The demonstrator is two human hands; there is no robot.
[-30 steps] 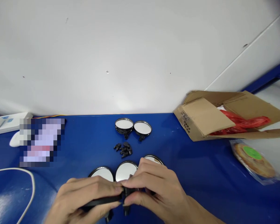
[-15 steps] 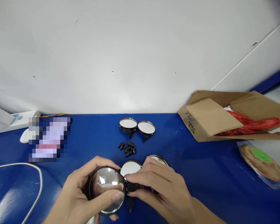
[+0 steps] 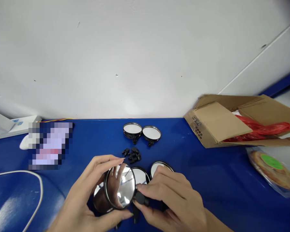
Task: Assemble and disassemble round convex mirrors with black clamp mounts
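My left hand grips a round convex mirror by its black rim, thumb below and fingers above. At the mirror's right edge, my right hand pinches a small black plastic clip between thumb and forefinger. The clip touches or adjoins the rim; fingers hide whether it is joined. Beneath the hands lie more round mirrors: one just behind the held mirror, another partly under my right hand, and a third partly covered at left. Several loose black clips lie in a small pile beyond.
Two mirrors with black mounts, a left one and a right one, lie near the wall. An open cardboard box holds red plastic. A wrapped disc is at right. Left are a pixelated phone and a white cable.
The held mirror has tilted more upright and shifted up and right, its face turning toward the right. My left fingers have moved to its upper rim. The right hand still pinches the clip.
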